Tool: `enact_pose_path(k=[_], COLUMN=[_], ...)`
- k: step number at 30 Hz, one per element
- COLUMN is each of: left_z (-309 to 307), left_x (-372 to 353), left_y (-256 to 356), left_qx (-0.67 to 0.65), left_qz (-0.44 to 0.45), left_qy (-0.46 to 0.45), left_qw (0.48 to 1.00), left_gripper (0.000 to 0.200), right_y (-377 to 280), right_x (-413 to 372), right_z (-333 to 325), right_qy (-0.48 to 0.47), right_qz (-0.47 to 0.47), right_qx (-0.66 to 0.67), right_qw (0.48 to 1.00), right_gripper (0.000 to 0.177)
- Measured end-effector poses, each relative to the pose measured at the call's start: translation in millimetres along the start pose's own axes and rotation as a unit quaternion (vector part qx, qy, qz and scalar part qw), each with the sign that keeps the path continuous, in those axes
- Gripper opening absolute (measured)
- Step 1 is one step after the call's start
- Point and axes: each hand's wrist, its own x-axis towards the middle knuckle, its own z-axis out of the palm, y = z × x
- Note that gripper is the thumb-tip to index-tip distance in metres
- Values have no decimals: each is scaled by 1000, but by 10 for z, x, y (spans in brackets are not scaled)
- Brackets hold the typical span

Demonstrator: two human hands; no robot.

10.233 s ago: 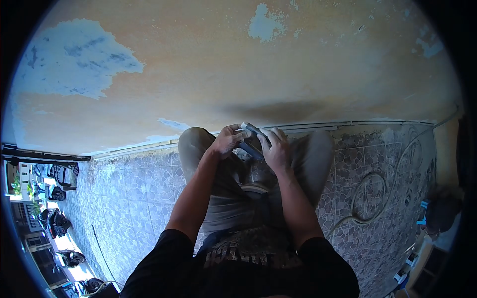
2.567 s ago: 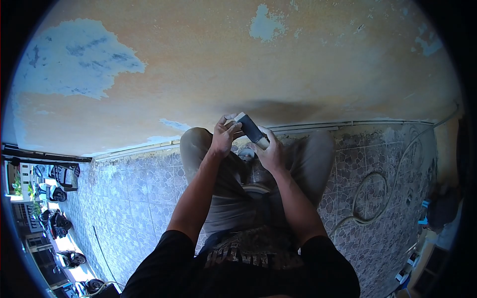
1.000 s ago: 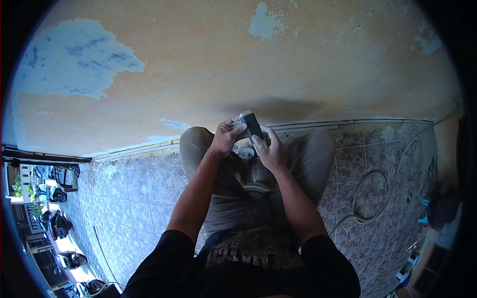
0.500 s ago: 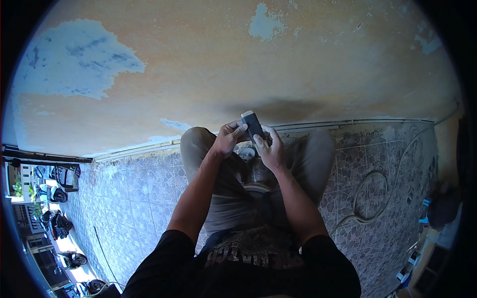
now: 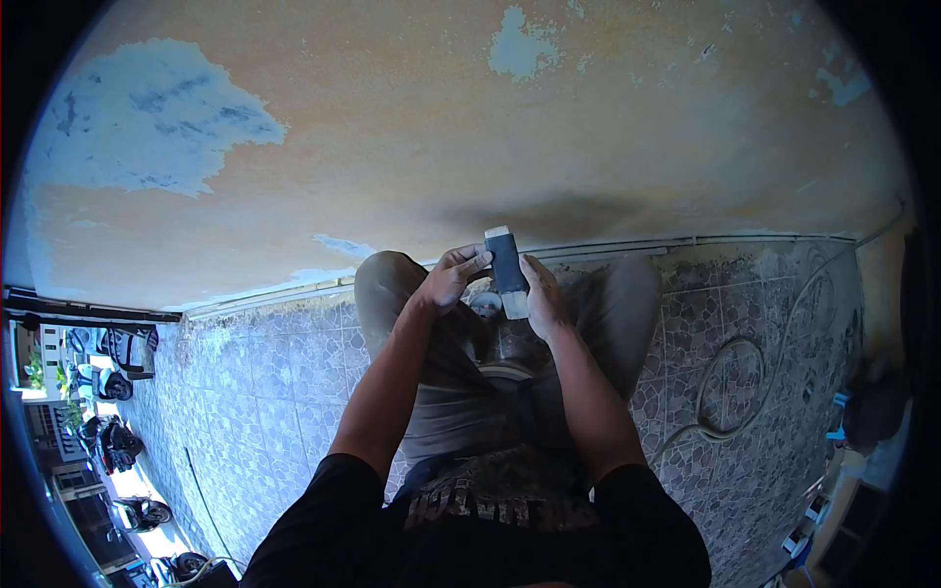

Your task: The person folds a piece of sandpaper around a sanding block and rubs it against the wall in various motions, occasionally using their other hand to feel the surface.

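Observation:
Between my hands is a sanding block (image 5: 506, 265), a pale slab with dark sandpaper wrapped around its middle and both light ends showing. My left hand (image 5: 455, 278) pinches its left edge, thumb on the front face. Against the right edge lies my right hand (image 5: 545, 300), its fingers partly hidden behind the block and its thumb along the side. The block is held nearly upright above my bent knees, close to the wall (image 5: 412, 127), whose beige surface has bare whitish patches. A small rounded pale thing (image 5: 486, 305) shows below the block; I cannot make out what it is.
Thin pipes (image 5: 627, 249) run along the wall's base. On the patterned tile floor (image 5: 284, 382), a hose (image 5: 730, 392) lies coiled at the right. Several motorbikes (image 5: 116, 443) stand far left. Dark and blue items (image 5: 870, 407) are at the far right.
The sanding block has turned more upright and shifted slightly right and down. My right thumb has moved off its front face to the side, uncovering the pale lower end.

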Motion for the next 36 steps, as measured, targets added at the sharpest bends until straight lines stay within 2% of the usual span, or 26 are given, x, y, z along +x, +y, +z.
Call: enact_pose_path(k=[1,5,8,10,11,12,13,16,23,29,31,32,34,36], left_z=[-9,-28,11,11,8,20,32,79,21,50,54,56,35,31], left_x=[-4,-5,-11,9,14,7,0,-8,10,-14,-25,-29,-21,-19], left_y=[11,-17,7,3,-1,13,27,61,32,85,92,96,85,84], left_qx=[-5,-17,-27,-15,-2,-2,-23,-43,-15,-36,-35,-35,-38,-42], left_qz=[-8,-11,-19,-7,3,3,1,8,2,6,7,9,10,10], left_qy=[-9,-16,2,17,32,32,37,50,39,44,45,46,39,33], left_qw=[1000,1000,999,1000,999,999,999,998,999,998,998,998,998,999], left_gripper=[32,33,34,36,39,39,40,46,62,57,57,56,55,55], right_y=[-87,-232,-215,-101,-49,-25,-2,14,-76,-47,-161,-126,-72,-60], right_x=[-31,-86,-82,-58,-42,-32,-23,-29,-73,-72,-127,-105,-53,-76], right_z=[48,105,69,45,24,17,7,15,49,32,114,107,108,87], right_qy=[-24,-42,-58,-10,-10,2,14,43,50,39,61,61,80,73], right_qz=[51,85,80,9,9,-31,-72,-114,-128,-143,-218,-218,-306,-283], right_qx=[102,158,158,52,52,-36,-124,-203,-204,-244,-263,-263,-324,-324], right_qw=[993,983,983,999,999,999,990,972,969,958,938,938,892,900], right_gripper=[33,38,31,24,24,24,25,32,37,35,40,40,45,46])
